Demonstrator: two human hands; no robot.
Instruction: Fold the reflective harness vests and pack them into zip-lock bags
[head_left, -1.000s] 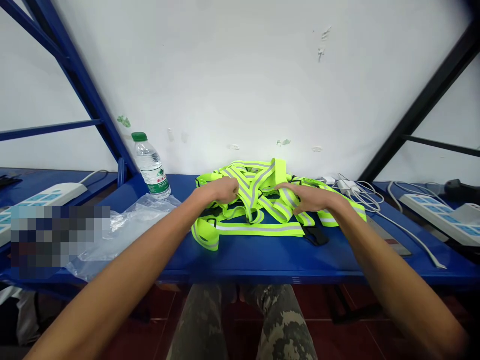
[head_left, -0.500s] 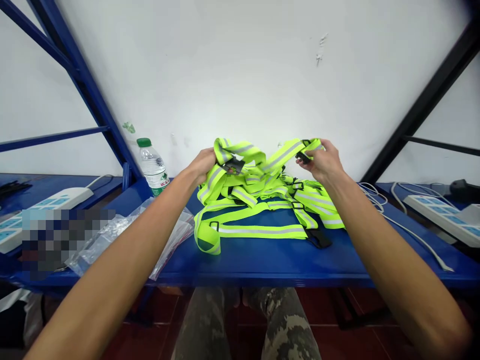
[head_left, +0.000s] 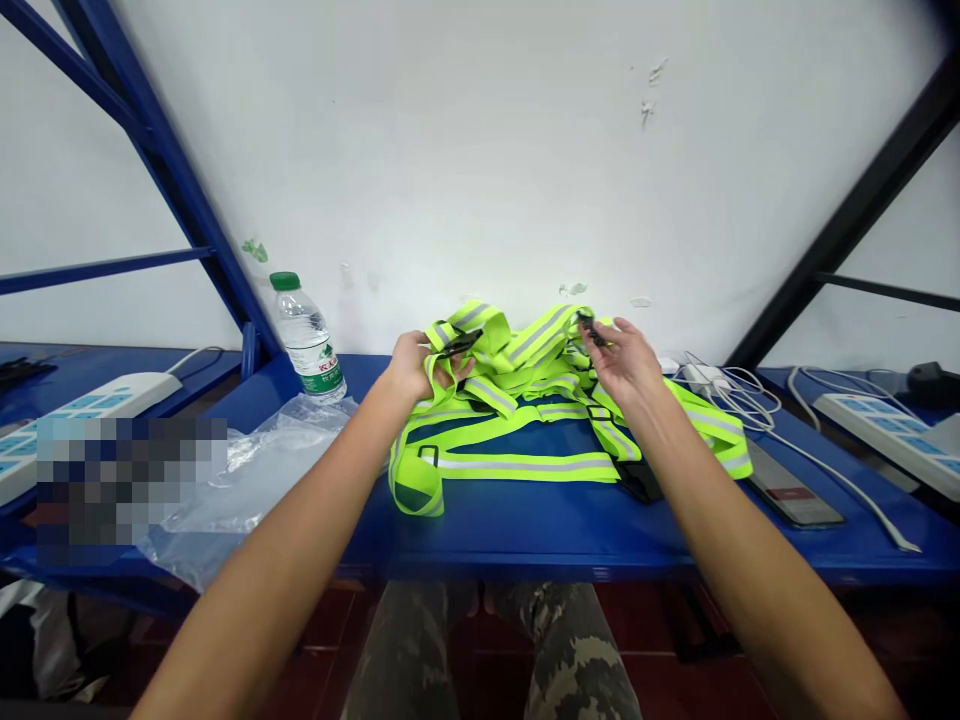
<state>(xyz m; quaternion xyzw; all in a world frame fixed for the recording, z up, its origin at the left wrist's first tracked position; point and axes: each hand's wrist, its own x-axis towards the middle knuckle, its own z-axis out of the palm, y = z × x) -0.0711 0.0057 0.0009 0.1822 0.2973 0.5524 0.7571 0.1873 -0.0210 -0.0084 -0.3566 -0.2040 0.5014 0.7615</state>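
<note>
A heap of neon-yellow reflective straps (head_left: 525, 467) with grey stripes and black buckles lies on the blue table. My left hand (head_left: 417, 368) is closed on a strap at the heap's left, by a black buckle (head_left: 460, 344). At the upper right, my right hand (head_left: 626, 360) pinches another black buckle (head_left: 586, 326) at a strap's end. Between both hands the straps are raised in loops. One strap runs along the front of the heap to a black buckle (head_left: 637, 480), partly behind my right forearm.
A water bottle (head_left: 309, 340) with a green cap stands at the left, behind clear plastic bags (head_left: 247, 480). To the right lie a phone (head_left: 799, 492) and white cables (head_left: 840, 480). Power strips (head_left: 112, 405) sit at both sides. A white wall rises behind.
Both hands have come lower and closer together; my right hand moved left with its buckle. The raised straps sag more, and the phone at the right is now visible.
</note>
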